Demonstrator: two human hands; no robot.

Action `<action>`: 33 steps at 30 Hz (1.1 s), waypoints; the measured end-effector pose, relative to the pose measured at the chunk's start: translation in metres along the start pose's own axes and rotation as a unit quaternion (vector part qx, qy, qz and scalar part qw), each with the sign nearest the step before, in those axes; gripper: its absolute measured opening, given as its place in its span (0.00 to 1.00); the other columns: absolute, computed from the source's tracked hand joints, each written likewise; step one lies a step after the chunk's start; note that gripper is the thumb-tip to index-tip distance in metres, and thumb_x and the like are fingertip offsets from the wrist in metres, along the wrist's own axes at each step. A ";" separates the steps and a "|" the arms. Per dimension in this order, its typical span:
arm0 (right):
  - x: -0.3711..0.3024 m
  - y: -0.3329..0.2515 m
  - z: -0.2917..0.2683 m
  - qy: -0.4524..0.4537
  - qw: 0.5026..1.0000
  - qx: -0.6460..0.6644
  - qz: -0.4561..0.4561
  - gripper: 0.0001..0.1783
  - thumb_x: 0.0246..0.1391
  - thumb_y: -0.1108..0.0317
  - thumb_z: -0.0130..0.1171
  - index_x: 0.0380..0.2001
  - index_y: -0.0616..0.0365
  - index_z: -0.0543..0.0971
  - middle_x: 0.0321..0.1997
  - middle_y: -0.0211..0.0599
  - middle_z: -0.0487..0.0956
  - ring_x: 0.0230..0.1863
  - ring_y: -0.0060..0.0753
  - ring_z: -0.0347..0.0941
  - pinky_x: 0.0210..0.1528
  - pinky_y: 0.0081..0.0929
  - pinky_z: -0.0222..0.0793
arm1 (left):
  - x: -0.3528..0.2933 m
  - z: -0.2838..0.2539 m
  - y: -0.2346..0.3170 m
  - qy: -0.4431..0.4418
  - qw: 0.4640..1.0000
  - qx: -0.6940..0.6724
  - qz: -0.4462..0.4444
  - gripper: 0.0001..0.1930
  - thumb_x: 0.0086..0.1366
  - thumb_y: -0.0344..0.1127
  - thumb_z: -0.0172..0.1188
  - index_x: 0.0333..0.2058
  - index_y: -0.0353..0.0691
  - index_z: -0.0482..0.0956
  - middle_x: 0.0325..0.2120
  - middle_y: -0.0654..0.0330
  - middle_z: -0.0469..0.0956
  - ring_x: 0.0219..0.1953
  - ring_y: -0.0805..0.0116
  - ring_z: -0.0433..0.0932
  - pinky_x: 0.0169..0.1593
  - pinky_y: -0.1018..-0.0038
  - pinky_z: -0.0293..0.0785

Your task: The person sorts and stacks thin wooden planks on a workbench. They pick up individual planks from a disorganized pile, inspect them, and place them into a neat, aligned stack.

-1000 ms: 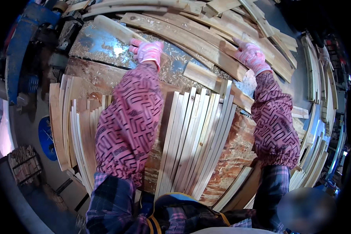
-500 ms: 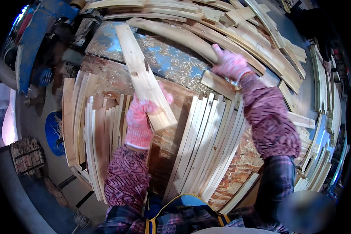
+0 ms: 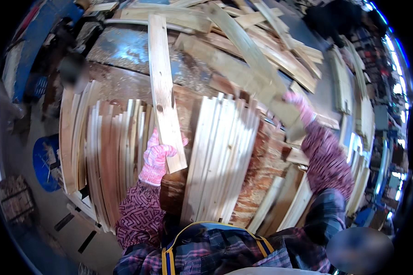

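My left hand, in a pink-and-white knit glove, grips the near end of a pale wooden board with a dark knot. The board points away from me above the worktable. Out to the right, my gloved right hand is closed at the near part of a longer board, which slants to the far left; motion blurs it. Between my hands a row of pale wooden strips stands packed side by side. Left of my left hand is another row of strips, some redder.
Loose boards lie in a crossed pile at the far side. Wood shavings cover the blue metal surface. A blue tub sits on the floor at left. More boards lie near at right, and stacks stand farther right.
My right hand has moved right and nearer, bringing a long board off the far side. My left hand's board has swung more upright in view. The head view has shifted slightly.
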State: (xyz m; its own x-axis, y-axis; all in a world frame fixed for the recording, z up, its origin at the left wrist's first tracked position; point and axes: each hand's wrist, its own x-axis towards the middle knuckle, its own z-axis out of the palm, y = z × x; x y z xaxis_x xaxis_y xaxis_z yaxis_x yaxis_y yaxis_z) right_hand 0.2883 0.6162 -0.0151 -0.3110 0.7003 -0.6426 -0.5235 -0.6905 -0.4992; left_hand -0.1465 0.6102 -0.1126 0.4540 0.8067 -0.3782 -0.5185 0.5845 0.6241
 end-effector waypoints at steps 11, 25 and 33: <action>-0.166 0.308 -0.006 -0.001 0.944 0.291 -0.153 0.42 0.49 0.53 0.68 0.61 0.71 0.67 0.50 0.57 0.80 0.44 0.54 0.82 0.44 0.49 0.82 | -0.130 -0.082 -0.126 0.021 0.831 0.545 -0.107 0.49 0.65 0.41 0.67 0.76 0.55 0.41 0.67 0.50 0.65 0.63 0.56 0.70 0.66 0.65 0.65; -0.128 0.393 0.027 0.367 0.828 -0.394 0.157 0.48 0.42 0.26 0.67 0.45 0.67 0.82 0.41 0.53 0.83 0.44 0.47 0.80 0.48 0.39 0.74 | -0.105 0.046 -0.136 -0.109 0.613 0.735 0.269 0.39 0.61 0.48 0.63 0.69 0.44 0.62 0.61 0.50 0.71 0.59 0.50 0.72 0.64 0.59 0.67; -0.157 0.358 -0.012 0.328 0.936 -0.108 -0.072 0.24 0.57 0.50 0.68 0.45 0.60 0.83 0.38 0.30 0.84 0.36 0.18 0.78 0.41 0.22 0.75 | -0.066 0.101 -0.170 -0.108 0.848 0.518 -0.038 0.47 0.63 0.53 0.66 0.73 0.43 0.52 0.63 0.45 0.68 0.62 0.43 0.70 0.63 0.57 0.67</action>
State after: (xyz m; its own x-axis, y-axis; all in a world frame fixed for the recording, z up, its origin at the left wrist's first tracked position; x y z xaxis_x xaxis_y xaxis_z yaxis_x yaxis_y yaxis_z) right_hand 0.1590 0.2574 -0.0997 0.3407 0.5764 -0.7427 -0.3276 -0.6677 -0.6685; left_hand -0.0152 0.4492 -0.1245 0.6370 0.6702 -0.3809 0.3823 0.1544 0.9110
